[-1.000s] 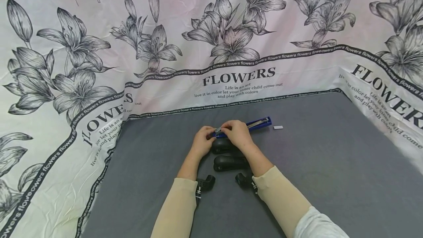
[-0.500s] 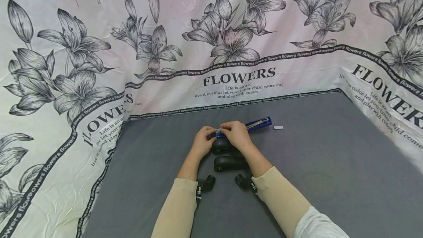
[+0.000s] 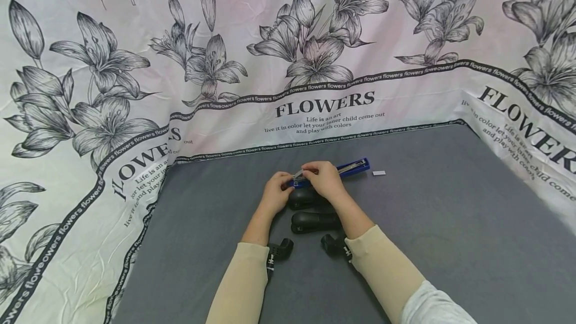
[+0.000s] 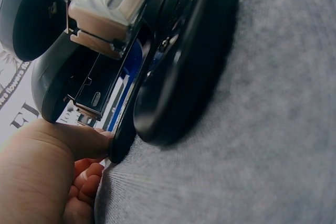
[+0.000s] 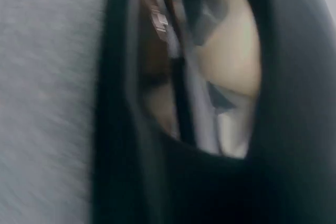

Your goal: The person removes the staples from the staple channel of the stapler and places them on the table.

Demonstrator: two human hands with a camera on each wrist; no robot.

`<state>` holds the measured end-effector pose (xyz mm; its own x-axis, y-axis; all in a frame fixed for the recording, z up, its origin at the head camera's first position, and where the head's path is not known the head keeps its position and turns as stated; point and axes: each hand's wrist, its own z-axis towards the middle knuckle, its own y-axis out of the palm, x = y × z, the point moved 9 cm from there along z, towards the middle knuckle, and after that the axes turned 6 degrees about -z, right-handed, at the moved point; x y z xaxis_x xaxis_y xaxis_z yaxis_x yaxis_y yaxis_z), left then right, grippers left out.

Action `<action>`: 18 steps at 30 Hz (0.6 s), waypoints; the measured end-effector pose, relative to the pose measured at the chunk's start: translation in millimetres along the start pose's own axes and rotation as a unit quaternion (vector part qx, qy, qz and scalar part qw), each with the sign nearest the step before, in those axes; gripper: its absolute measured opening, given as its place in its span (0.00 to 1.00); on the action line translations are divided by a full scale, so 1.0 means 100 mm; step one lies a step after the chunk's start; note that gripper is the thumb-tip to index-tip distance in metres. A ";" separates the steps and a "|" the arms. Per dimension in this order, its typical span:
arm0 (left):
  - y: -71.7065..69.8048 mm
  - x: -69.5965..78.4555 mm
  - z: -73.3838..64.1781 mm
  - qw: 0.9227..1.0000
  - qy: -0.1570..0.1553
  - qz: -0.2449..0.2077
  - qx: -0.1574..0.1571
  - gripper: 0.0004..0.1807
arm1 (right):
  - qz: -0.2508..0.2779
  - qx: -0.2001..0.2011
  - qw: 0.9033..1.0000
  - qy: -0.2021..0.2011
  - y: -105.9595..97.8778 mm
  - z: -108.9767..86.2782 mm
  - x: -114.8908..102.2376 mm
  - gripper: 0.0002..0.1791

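Note:
A blue stapler [image 3: 355, 167] lies opened on the grey cloth in the head view, a metal rail showing inside it. My left hand [image 3: 274, 194] pinches its left end; in the left wrist view the thumb [image 4: 86, 141] shows beyond the black staplers' tips. Between the fingertips of my right hand [image 3: 326, 180] is a thin silver strip, probably staples [image 3: 298, 174], tilted above the blue stapler's left end. Nearer to me are a black stapler [image 3: 300, 199] and a second black stapler [image 3: 312, 222], partly covered by the right hand and forearm. Black stapler parts fill the blurred right wrist view.
A small white strip [image 3: 379, 173] lies just right of the blue stapler. Grey cloth [image 3: 216, 214] covers the table. A flower-printed curtain [image 3: 225, 129] borders the back and sides. Both wrists wear black cameras.
The right hand has lifted slightly, and the silver strip it holds now tilts up more clearly above the blue stapler. The left hand and the black staplers stay where they were.

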<state>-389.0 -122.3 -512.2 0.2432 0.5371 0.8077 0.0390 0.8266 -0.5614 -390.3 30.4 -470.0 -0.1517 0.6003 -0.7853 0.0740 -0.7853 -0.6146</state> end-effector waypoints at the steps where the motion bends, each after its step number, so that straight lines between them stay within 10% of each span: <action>1: 0.00 0.00 0.00 1.000 0.000 0.000 0.000 0.16 | 0.009 -0.004 1.000 0.001 -0.02 0.00 0.01 0.14; 18: 0.01 -0.01 0.00 1.000 -0.007 0.010 -0.004 0.17 | 0.100 0.017 0.995 0.026 -0.72 -0.07 0.12 0.17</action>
<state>-389.0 -121.8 -513.4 0.2306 0.5565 0.7982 0.0418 0.8139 -0.5795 -390.7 95.1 -436.1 -0.0865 0.4387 -0.8945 0.0640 -0.8935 -0.4444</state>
